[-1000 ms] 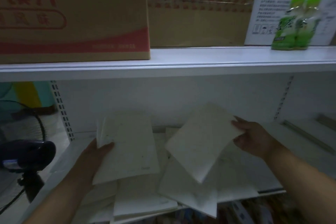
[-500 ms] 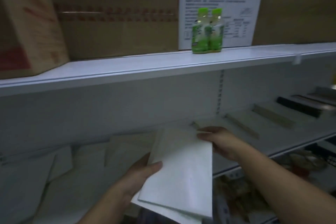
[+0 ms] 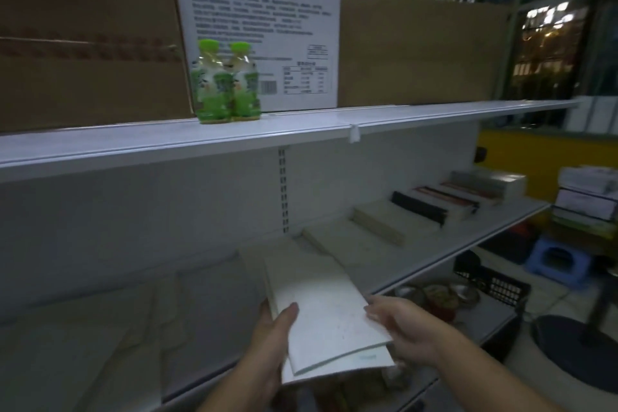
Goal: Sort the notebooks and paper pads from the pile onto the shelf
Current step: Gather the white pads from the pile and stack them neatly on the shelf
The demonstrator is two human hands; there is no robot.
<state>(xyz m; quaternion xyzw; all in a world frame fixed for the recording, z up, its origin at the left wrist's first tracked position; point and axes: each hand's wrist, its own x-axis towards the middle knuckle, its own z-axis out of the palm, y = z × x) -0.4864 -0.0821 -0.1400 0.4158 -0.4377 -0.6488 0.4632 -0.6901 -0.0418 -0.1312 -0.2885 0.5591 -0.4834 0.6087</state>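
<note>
We see two thin white pads (image 3: 321, 314) stacked flat, the lower one poking out at the near end. They tilt up away from us over the front edge of the white middle shelf (image 3: 421, 251), with the left hand (image 3: 272, 334) gripping the left side, thumb on top, and the right hand (image 3: 406, 331) pinching the right edge. On the shelf's left we see the pile (image 3: 127, 328), pale pads lying loose and overlapping; to the right, sorted stacks run in a row: cream pads (image 3: 341, 241), a black notebook (image 3: 418, 209), then blurred ones with reddish edges (image 3: 454, 196).
</note>
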